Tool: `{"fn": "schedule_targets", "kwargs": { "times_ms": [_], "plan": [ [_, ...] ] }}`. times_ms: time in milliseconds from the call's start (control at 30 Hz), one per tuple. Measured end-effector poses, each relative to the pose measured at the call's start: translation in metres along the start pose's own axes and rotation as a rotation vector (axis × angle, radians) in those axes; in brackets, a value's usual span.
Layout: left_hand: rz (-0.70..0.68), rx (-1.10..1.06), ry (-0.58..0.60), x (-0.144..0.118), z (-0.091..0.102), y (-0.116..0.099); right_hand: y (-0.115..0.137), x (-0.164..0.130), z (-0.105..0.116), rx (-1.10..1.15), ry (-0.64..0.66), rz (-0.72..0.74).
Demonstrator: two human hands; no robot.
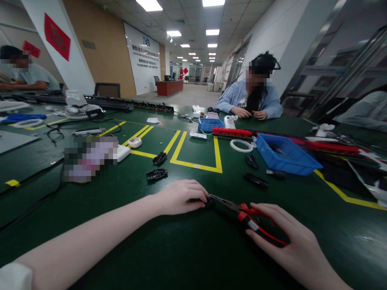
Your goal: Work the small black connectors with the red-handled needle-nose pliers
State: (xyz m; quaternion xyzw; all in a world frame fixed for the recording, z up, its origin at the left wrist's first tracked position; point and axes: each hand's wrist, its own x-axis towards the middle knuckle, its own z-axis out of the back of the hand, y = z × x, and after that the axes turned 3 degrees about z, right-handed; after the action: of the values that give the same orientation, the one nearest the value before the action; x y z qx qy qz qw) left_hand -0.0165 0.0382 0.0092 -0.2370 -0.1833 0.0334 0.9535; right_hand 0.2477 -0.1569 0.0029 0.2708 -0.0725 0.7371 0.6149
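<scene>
My left hand pinches a small black part just above the green table, fingers closed on it. The part's exact shape is mostly hidden by my fingertips. From the right, my right hand grips red-and-black handled needle-nose pliers, with the thumb on one handle and fingers on the other. Their tips point left and reach the black part; whether they pinch it I cannot tell. Beyond my left hand lie two black plastic pieces, one nearer and one farther.
A blue bin stands at the right, with several black pieces, such as a long one, beside it. A white ring lies near. At left are a blurred-out object and black cables. A co-worker sits across the table.
</scene>
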Motion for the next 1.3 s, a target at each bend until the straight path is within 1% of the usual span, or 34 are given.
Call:
{"fn": "schedule_targets", "kwargs": {
  "times_ms": [467,733,833,900,1000,1167,1300],
  "plan": [
    [0.007,0.014,0.009,0.000,0.001,-0.001,0.005,0.003,0.001,0.019,0.029,0.001],
    [0.035,-0.039,0.024,0.000,0.000,-0.001,0.005,-0.001,-0.001,-0.041,0.045,0.036],
    [0.070,-0.088,0.021,0.000,0.001,-0.001,0.003,-0.002,-0.002,-0.049,0.073,0.018],
    [0.120,-0.117,0.013,-0.001,0.001,-0.002,0.002,-0.002,-0.002,-0.048,0.086,0.006],
    [0.174,-0.121,0.004,-0.001,0.002,-0.004,0.003,-0.001,-0.001,-0.038,0.092,-0.004],
    [0.100,-0.080,0.039,-0.001,0.000,-0.001,0.008,0.005,0.005,-0.078,0.042,0.054],
    [0.097,-0.063,0.048,-0.001,-0.001,0.003,0.009,0.009,0.007,-0.137,0.007,0.132]
  ]
}}
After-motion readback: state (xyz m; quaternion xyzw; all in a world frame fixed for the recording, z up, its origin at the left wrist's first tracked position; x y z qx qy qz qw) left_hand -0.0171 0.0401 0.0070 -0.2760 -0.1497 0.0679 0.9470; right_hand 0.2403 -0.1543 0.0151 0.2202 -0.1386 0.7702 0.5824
